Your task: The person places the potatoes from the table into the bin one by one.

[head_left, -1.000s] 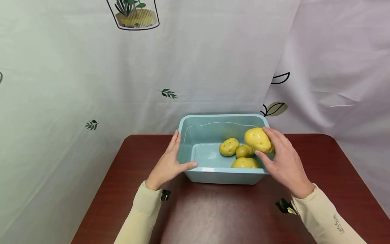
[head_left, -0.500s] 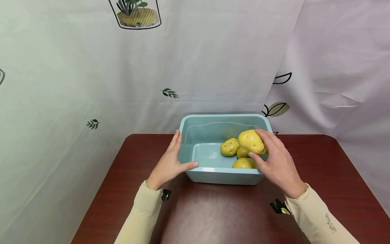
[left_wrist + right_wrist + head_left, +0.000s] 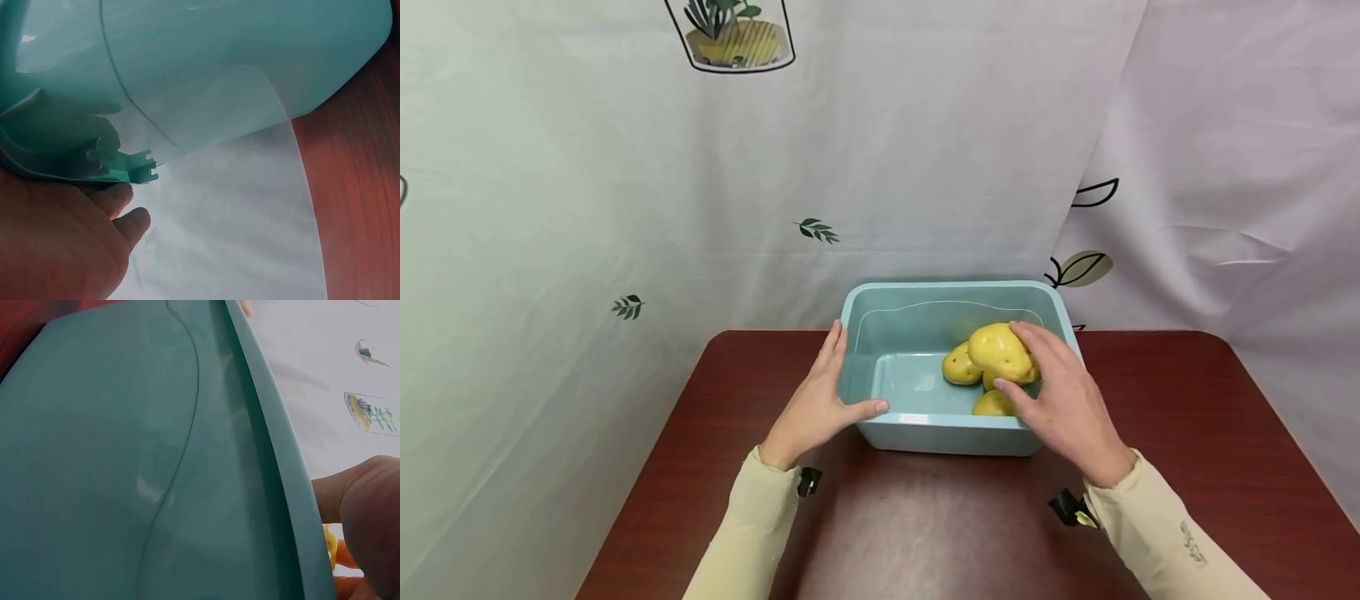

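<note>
My right hand (image 3: 1063,400) grips a yellow potato (image 3: 998,350) over the right half of a light blue plastic bin (image 3: 940,422). Its thumb is on the near side and the fingers lie over the far side. Below it, more potatoes rest on the bin floor, one to the left (image 3: 959,365) and one at the front (image 3: 994,403), partly covered. My left hand (image 3: 812,404) rests at the bin's left front corner, fingers straight along the left side and thumb on the front rim. In the right wrist view, a bit of yellow potato (image 3: 330,545) shows beyond the bin wall.
The bin stands at the back of a dark red-brown table (image 3: 917,525). Directly behind rises a pale cloth backdrop (image 3: 940,150) with printed plants. Bare bin floor (image 3: 902,379) shows at the left. A small black device (image 3: 1067,507) sits by the right cuff.
My right hand has moved left and slightly down with the potato, from the bin's right edge toward its middle. The left hand stays at the corner.
</note>
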Demonstrator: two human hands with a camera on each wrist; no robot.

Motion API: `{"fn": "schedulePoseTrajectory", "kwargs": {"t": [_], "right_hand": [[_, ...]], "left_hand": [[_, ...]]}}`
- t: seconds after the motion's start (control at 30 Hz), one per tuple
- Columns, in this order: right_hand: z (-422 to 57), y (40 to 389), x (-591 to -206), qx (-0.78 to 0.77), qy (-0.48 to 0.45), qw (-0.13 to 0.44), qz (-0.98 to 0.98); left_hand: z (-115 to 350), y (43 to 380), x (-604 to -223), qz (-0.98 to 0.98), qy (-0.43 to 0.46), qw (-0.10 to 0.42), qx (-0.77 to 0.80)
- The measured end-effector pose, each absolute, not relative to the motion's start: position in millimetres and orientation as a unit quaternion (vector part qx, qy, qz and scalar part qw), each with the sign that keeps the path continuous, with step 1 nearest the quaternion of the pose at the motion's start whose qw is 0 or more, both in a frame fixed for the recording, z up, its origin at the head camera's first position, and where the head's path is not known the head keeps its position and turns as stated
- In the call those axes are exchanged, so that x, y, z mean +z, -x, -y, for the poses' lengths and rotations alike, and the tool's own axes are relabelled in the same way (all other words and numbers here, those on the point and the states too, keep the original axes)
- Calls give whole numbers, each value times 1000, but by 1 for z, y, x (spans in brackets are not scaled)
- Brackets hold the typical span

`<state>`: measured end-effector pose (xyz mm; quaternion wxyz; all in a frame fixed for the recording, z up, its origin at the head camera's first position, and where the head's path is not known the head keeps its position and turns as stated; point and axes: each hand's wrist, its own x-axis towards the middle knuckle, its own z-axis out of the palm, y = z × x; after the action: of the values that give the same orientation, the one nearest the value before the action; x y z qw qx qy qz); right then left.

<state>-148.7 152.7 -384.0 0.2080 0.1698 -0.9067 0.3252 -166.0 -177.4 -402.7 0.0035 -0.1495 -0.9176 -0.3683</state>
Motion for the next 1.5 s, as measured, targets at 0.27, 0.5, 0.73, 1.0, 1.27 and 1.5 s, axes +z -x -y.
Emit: {"fn": "schedulePoseTrajectory", "kwargs": {"t": [0.27, 0.5, 0.73, 1.0, 1.27, 1.5], "right_hand": [[-143, 152, -383, 331, -186, 199, 903], [-135, 154, -382, 336, -190, 186, 903], [-130, 156, -382, 330, -182, 162, 912], [-130, 159, -386, 321, -183, 158, 915], [-129, 159, -386, 318, -181, 153, 918], [-130, 157, -386, 308, -173, 150, 923]], "left_hand": [[178, 166, -402, 919, 148, 2, -366], [178, 166, -403, 919, 147, 0, -367], [178, 166, -404, 918, 146, 2, -369], [178, 166, -403, 917, 147, 1, -371], [178, 166, -404, 916, 149, 2, -373], [178, 166, -404, 917, 151, 6, -370]]}}
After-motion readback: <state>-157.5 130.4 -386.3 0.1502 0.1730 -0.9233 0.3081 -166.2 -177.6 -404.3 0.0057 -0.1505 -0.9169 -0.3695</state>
